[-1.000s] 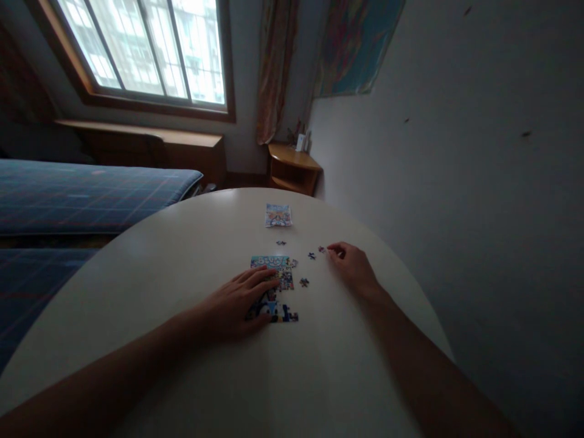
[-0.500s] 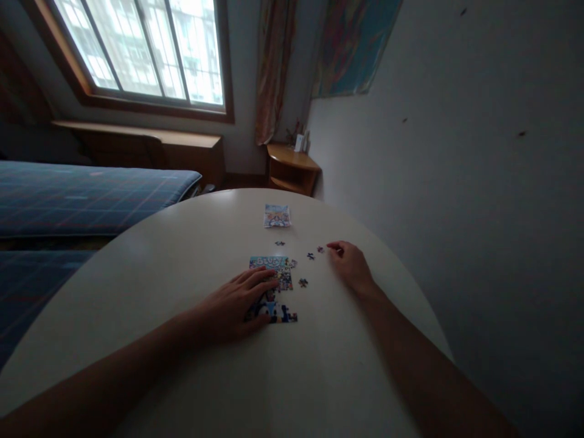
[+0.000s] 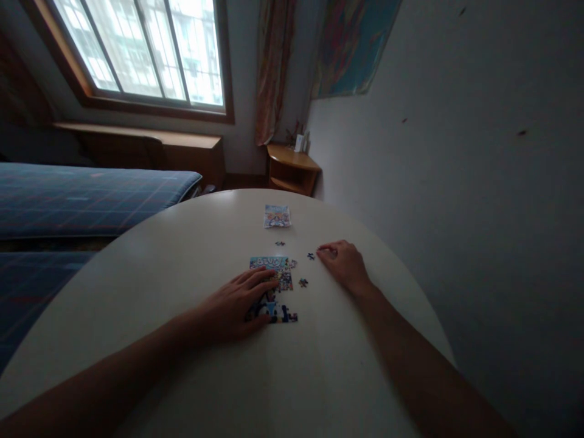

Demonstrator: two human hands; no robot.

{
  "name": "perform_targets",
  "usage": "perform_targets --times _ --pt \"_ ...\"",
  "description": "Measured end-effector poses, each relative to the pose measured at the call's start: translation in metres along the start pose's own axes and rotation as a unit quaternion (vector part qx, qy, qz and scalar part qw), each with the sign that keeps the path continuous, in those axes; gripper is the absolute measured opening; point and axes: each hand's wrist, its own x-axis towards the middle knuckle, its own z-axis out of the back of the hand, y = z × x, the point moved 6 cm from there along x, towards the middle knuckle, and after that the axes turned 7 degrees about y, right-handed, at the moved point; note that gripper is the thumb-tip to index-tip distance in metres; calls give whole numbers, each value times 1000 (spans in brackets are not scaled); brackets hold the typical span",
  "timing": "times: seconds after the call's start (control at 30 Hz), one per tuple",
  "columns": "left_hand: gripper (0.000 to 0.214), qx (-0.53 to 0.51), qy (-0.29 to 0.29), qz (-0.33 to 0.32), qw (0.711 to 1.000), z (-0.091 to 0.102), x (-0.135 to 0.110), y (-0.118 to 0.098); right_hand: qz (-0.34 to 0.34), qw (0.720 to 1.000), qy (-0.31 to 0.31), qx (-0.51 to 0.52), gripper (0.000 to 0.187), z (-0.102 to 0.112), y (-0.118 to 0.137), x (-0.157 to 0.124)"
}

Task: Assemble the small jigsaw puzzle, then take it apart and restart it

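Observation:
A partly joined jigsaw puzzle [image 3: 283, 313] lies on the white table, with gaps along its right side. My left hand [image 3: 237, 301] rests flat across its left part, fingers spread, hiding some of the picture. To the right, my right hand [image 3: 344, 263] has thumb and forefinger pinched together at a puzzle piece [image 3: 319, 249], mostly covered by the fingertips. Just left of them sits a dark loose piece [image 3: 311, 256]. Another loose piece [image 3: 303, 283] lies beside the puzzle, and a pale one [image 3: 292, 263] is at its upper right edge.
Beyond the puzzle lie one more loose piece [image 3: 280, 243] and a small picture sheet or packet [image 3: 277, 216]. The round table [image 3: 191, 243] has a bed [image 3: 91, 201] to its left and a wall [image 3: 456, 182] to its right. A corner shelf [image 3: 292, 157] stands behind.
My right hand has shifted slightly left, and its fingers have closed over the puzzle piece that lay in front of them. My left hand has stayed in place on the puzzle.

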Motion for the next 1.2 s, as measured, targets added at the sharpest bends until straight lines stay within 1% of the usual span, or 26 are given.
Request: perform_targets --times 0.07,0.17,0.27,0.37,0.5,0.6,0.67,0.73,0.87,0.93,1.07,1.2 --pt "62 0 -4 -1 1000 1 0 0 18 1000 21 2 24 2 3 -1" --pt "62 0 -6 -3 1000 1 0 0 75 994 78 15 24 5 8 -4" --pt "63 -3 -7 -3 1000 1 -1 0 134 980 142 30 26 9 15 -14" --pt "64 -4 -11 -2 1000 1 -1 0 162 965 200 54 25 16 23 -27" --pt "64 -3 -15 -5 1000 -1 -1 1 197 935 279 97 21 21 46 -46" --pt "64 -7 -19 -7 1000 -1 -1 1 235 903 341 114 18 21 67 -60" --pt "64 -5 -14 -4 1000 0 0 0 251 885 372 124 20 21 77 -68" --pt "64 -1 -9 0 1000 0 0 -1 248 882 381 128 24 21 81 -72" --pt "63 -6 -8 0 1000 2 0 -2 190 913 349 94 32 21 75 -69" --pt "63 -7 -8 -2 1000 2 0 -2 174 920 342 80 29 19 72 -67" --pt "64 -4 -10 -7 1000 0 -1 -1 172 919 345 82 18 16 74 -69" --pt "64 -4 -19 -10 1000 0 -1 0 175 918 347 83 17 16 75 -72"
